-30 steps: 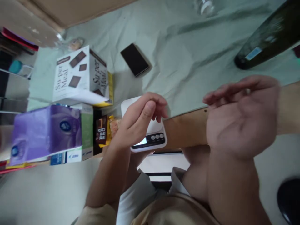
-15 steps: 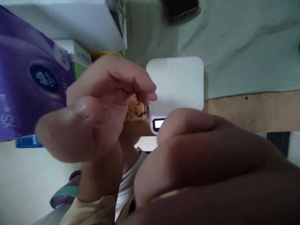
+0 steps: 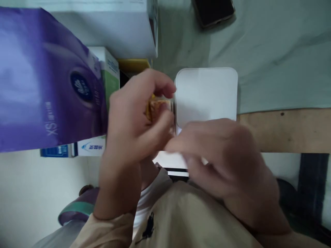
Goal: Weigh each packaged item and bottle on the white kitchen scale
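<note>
My left hand (image 3: 134, 117) is curled beside the left edge of a white kitchen scale (image 3: 207, 94), its fingers closed round a small yellow-orange snack packet (image 3: 156, 108). My right hand (image 3: 219, 151) reaches in from the right over the scale's front edge and hides its display. The fingers of that hand are bent and blurred, with their tips close to the left hand; whether they hold anything is unclear. The scale's platform is bare.
A purple pack marked XS (image 3: 49, 82) lies at the left over a green-and-white box (image 3: 108, 72). Behind these stand a large white box (image 3: 108, 31) and a yellow box (image 3: 134, 63). A black phone (image 3: 213, 12) lies on the pale green cloth (image 3: 279, 58). The wooden table edge (image 3: 284, 131) runs along the right.
The view has shifted slightly to the right. My left hand has closed on the snack packet by the scale. My right hand has dropped lower and further from the camera, over the scale's front.
</note>
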Available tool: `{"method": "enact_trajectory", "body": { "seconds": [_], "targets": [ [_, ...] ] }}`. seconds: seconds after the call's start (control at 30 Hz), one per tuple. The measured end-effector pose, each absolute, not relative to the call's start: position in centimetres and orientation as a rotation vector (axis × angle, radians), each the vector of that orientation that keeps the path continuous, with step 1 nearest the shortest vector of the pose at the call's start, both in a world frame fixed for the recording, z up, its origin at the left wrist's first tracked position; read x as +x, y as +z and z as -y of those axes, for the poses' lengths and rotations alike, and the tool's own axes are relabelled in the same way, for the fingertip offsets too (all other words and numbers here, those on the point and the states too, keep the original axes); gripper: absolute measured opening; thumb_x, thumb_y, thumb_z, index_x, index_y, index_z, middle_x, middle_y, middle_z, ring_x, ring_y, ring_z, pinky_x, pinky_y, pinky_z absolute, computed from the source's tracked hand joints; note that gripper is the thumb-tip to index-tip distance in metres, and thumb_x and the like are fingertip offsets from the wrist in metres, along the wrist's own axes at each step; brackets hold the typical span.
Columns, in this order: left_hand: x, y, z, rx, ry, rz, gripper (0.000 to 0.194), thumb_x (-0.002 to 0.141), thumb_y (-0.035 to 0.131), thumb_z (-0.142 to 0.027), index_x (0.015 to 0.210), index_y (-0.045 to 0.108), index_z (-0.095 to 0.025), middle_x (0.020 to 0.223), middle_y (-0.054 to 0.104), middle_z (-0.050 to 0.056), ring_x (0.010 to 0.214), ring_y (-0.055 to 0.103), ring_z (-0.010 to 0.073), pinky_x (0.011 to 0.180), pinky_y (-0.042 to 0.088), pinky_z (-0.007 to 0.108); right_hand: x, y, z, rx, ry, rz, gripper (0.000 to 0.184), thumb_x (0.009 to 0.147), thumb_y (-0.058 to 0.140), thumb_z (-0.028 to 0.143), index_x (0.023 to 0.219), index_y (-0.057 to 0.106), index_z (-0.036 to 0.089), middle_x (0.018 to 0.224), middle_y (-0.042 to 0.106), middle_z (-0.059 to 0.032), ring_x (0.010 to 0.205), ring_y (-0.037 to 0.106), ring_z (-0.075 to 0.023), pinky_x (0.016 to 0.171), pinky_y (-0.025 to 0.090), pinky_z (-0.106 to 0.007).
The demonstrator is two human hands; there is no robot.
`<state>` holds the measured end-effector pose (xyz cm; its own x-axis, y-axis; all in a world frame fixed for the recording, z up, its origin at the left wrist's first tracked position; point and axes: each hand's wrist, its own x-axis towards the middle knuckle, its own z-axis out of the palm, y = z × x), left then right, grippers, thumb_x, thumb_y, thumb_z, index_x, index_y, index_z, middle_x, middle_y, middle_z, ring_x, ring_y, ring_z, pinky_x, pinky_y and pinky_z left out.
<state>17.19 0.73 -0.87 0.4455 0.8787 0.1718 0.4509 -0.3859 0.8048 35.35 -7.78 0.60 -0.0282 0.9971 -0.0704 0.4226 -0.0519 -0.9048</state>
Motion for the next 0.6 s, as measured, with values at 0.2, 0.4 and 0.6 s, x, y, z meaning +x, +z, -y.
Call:
{"method": "enact_trajectory", "body": {
  "seconds": [0.2, 0.4, 0.6],
  "targets": [
    [16.5, -2.8, 0.8, 2.455, 0.377, -1.134, 0.066, 0.074, 0.068, -0.015, 0.138, 0.061, -0.026, 0.141, 0.068, 0.013, 0.159, 0.042, 0.0455, 0.134, 0.031, 0.07, 37.9, -2.9, 6.1, -1.445, 0.509, 1.859, 0.025, 0.093, 0.055, 0.016, 0.098, 0.076, 0.028, 0.09, 0.08, 0.0009, 0.079, 0.072, -0.0158, 0.076, 0.056, -0.032],
    [16.0, -3.6, 1.3, 2.373, 0.287, -1.246, 0.079, 0.073, 0.07, -0.008, 0.146, 0.057, -0.037, 0.146, 0.068, 0.007, 0.162, 0.038, 0.0465, 0.135, 0.025, 0.075, 37.6, -2.7, 6.5, -1.415, 0.526, 1.841, 0.024, 0.095, 0.054, 0.018, 0.098, 0.075, 0.028, 0.087, 0.079, 0.0005, 0.081, 0.072, -0.0173, 0.079, 0.056, -0.035],
    [16.0, -3.7, 0.7, 2.436, 0.228, -1.204, 0.08, 0.071, 0.067, -0.005, 0.146, 0.056, -0.03, 0.142, 0.071, 0.011, 0.161, 0.04, 0.0482, 0.132, 0.022, 0.079, 38.0, -2.7, 6.7, -1.425, 0.516, 1.792, 0.022, 0.095, 0.056, 0.016, 0.097, 0.074, 0.03, 0.086, 0.077, 0.0006, 0.081, 0.071, -0.0178, 0.081, 0.056, -0.035]
  ]
}}
